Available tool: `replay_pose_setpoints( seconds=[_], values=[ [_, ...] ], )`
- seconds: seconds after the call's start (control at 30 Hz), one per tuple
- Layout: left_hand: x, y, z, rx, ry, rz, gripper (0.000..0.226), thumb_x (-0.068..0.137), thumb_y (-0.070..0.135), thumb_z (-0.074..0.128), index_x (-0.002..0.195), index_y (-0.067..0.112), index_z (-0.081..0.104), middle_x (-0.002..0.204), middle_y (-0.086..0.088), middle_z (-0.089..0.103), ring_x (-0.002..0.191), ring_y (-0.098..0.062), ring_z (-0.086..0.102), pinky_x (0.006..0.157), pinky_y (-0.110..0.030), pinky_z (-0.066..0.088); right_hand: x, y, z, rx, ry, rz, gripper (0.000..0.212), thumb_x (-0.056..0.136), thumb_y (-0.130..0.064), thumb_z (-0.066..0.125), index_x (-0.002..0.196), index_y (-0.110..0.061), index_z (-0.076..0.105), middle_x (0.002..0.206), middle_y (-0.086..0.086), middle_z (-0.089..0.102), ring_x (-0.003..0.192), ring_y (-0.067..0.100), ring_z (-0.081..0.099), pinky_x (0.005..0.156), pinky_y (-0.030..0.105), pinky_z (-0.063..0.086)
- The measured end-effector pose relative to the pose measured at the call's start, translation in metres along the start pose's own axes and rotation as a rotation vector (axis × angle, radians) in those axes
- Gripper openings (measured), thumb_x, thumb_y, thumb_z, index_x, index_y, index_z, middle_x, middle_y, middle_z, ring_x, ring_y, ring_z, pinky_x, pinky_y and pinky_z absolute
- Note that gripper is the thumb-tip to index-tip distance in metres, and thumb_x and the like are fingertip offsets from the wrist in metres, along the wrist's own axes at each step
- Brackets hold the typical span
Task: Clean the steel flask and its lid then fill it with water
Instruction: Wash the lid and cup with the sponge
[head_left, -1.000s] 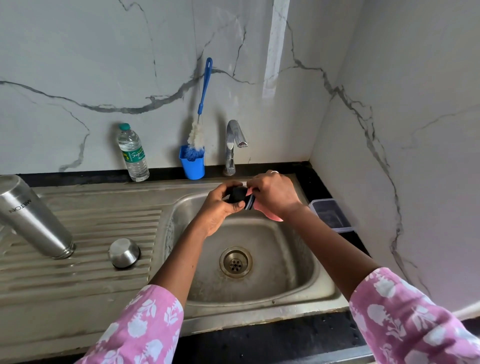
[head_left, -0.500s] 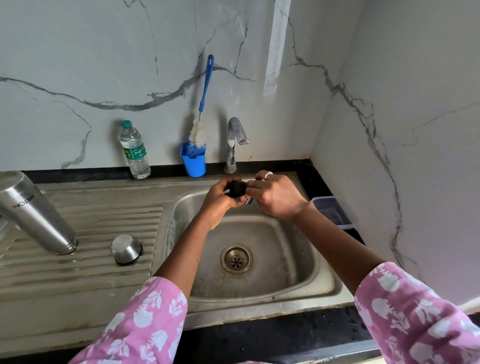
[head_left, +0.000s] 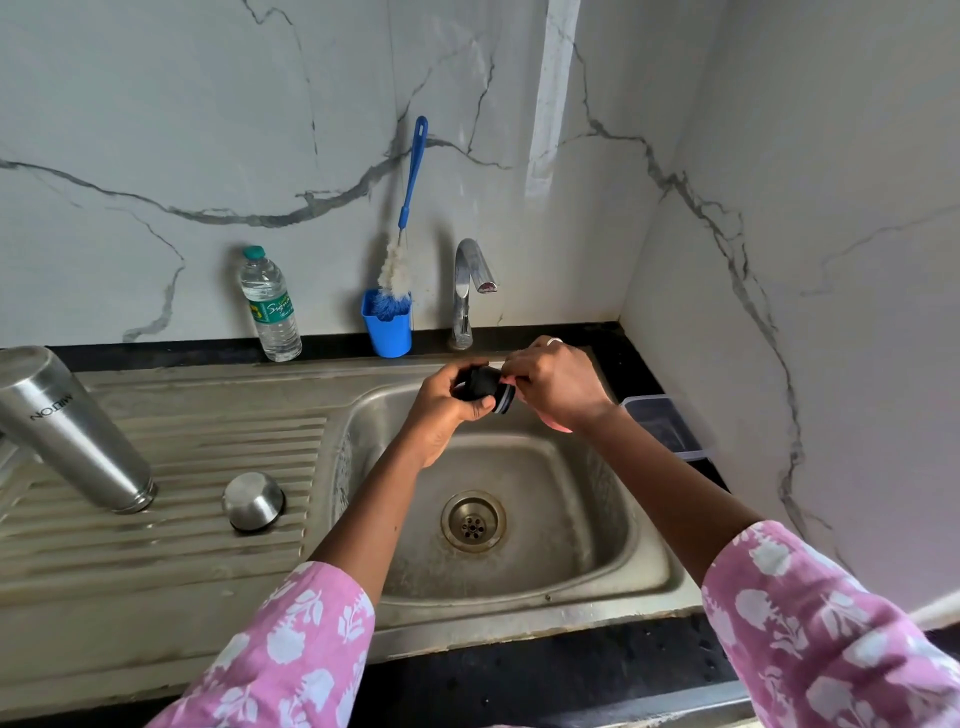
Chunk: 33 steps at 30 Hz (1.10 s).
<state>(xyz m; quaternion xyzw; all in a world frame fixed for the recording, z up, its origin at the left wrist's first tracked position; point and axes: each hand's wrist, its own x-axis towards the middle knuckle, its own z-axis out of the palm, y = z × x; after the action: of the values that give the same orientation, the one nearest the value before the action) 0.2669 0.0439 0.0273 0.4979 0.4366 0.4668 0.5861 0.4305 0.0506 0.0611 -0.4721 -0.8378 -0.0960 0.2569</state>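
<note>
Fingers (head_left: 457, 378) curled, gripped lid (head_left: 485, 388) in left hand (head_left: 441, 415), pinched its rim with right hand (head_left: 561, 387); rotated slightly over sink (head_left: 571, 499), cleaning apparently unfinished.

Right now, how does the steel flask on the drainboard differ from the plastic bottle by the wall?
The steel flask is opaque metal; the plastic bottle is clear and holds water. The flask looks inverted, logo upside down; the bottle stands upright, green cap on. Both stand untouched, left of the basin.

Flask (head_left: 78, 436) and cap (head_left: 253, 501) on drainboard (head_left: 208, 441) left of basin (head_left: 571, 519), bottle (head_left: 270, 306), brush (head_left: 400, 260) and tap (head_left: 465, 291) behind, lid (head_left: 483, 387) over basin
</note>
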Motion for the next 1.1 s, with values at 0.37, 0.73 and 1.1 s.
replay_pose_setpoints(
  seconds=[0.37, 0.73, 1.1],
  values=[
    [0.001, 0.005, 0.001, 0.047, -0.016, 0.027, 0.051, 0.067, -0.008, 0.069, 0.104, 0.025, 0.062, 0.109, -0.008, 0.064, 0.113, -0.029, 0.057, 0.101, -0.045, 0.045, 0.002, -0.002, 0.0, 0.043, 0.045, 0.086, 0.02, 0.07, -0.009, 0.053, 0.073, -0.015, 0.072, 0.071, 0.003, 0.069, 0.07, 0.033, 0.061, 0.048, 0.03, 0.042],
    [0.001, 0.007, 0.002, 0.129, 0.077, 0.017, 0.045, 0.075, -0.013, 0.066, 0.112, 0.012, 0.059, 0.113, -0.013, 0.061, 0.104, -0.025, 0.058, 0.1, -0.048, 0.046, -0.005, -0.001, -0.002, -0.062, 0.134, -0.242, 0.014, 0.066, -0.004, 0.064, 0.069, -0.014, 0.072, 0.076, -0.002, 0.072, 0.065, 0.029, 0.062, 0.039, 0.026, 0.045],
    [-0.005, 0.008, -0.002, 0.113, -0.071, 0.055, 0.059, 0.07, -0.022, 0.063, 0.104, 0.027, 0.062, 0.108, -0.003, 0.064, 0.102, -0.022, 0.062, 0.085, -0.028, 0.051, 0.006, 0.004, 0.003, 0.06, -0.125, 0.167, 0.01, 0.079, -0.011, 0.063, 0.081, -0.013, 0.073, 0.082, 0.008, 0.071, 0.079, 0.034, 0.062, 0.058, 0.034, 0.045]
  ],
)
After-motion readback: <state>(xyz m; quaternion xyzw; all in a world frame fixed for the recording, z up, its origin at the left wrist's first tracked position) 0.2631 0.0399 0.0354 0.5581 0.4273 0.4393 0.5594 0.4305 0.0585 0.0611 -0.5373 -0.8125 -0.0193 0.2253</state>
